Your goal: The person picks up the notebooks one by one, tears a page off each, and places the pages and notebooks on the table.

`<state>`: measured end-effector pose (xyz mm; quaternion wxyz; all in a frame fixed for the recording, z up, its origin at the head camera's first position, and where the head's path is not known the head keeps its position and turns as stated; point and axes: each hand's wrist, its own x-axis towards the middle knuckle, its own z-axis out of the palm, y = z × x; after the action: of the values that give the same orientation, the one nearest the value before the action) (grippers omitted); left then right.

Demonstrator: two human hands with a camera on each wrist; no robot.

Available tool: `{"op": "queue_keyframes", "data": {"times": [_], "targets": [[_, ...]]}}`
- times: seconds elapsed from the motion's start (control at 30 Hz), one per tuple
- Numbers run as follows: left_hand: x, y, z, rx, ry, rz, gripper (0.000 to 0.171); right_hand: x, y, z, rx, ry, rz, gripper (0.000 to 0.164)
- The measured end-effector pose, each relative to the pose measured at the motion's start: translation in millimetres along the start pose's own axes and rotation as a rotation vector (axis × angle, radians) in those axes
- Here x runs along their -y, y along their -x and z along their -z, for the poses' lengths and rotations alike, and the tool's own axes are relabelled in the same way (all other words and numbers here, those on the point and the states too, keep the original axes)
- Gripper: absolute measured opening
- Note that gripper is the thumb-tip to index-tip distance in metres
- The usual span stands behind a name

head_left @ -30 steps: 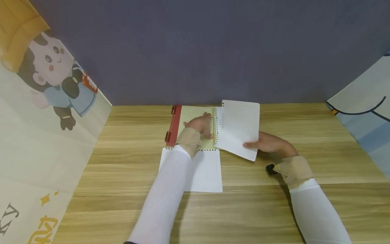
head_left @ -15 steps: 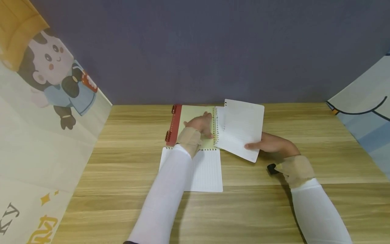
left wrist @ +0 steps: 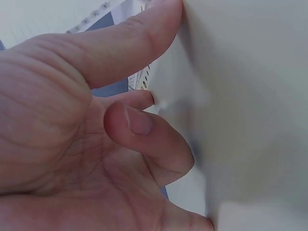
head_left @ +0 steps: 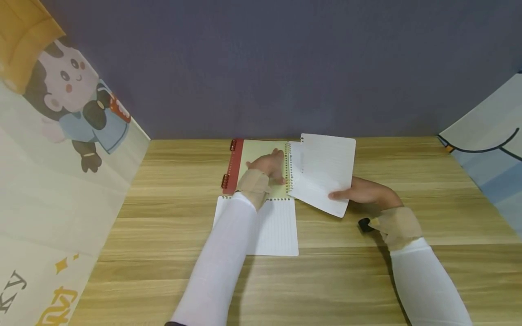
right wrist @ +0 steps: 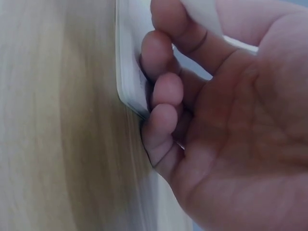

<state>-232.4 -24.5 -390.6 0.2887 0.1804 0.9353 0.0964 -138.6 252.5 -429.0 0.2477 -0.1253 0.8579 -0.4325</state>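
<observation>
A ring notebook lies spread on the table, with a red edge [head_left: 234, 167] and metal rings at its left. My left hand [head_left: 268, 165] presses with its fingertips on the pale yellow page [head_left: 254, 151]; in the left wrist view its thumb and some fingers touch paper while one finger bends inward. With its thumb on top, my right hand [head_left: 364, 191] pinches the lower right edge of a loose white lined sheet [head_left: 326, 167], whose left side has punched holes. Beneath that sheet are more white pages [head_left: 294, 176]. The right wrist view has the other fingers curled beside the page stack [right wrist: 132, 72].
Another lined sheet [head_left: 277, 233], holes along its top edge, lies in front of the notebook, partly under my left arm. A dark wall [head_left: 285, 68] rises behind the wooden table [head_left: 338, 280]. A small black piece [head_left: 364, 225] sticks out at my right wrist.
The sheet in my right hand has shifted slightly to the right, and the hand with it. My left hand stays in place on the notebook.
</observation>
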Motion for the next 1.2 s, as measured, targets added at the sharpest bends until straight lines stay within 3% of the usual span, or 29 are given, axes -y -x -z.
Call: {"op": "queue_keyframes", "data": {"times": [0.3,0.7,1.0,1.2], "targets": [[-0.7,-1.1,-0.9,-0.003,-0.005,0.001,0.098,-5.8,1.0,1.9,0.016,-0.069,0.033,0.059],[-2.0,-1.8,-1.3,-0.007,-0.006,0.017,0.098,-16.3,4.8,7.9,0.022,-0.197,0.006,0.069],[-1.1,1.1,-2.5,-0.02,-0.003,0.01,0.098,-13.7,7.1,9.7,-0.002,-0.115,-0.019,0.066],[1.3,-0.7,-4.8,-0.047,0.019,-0.006,0.094,-9.5,8.4,10.5,-0.024,-0.045,-0.153,0.084]]}}
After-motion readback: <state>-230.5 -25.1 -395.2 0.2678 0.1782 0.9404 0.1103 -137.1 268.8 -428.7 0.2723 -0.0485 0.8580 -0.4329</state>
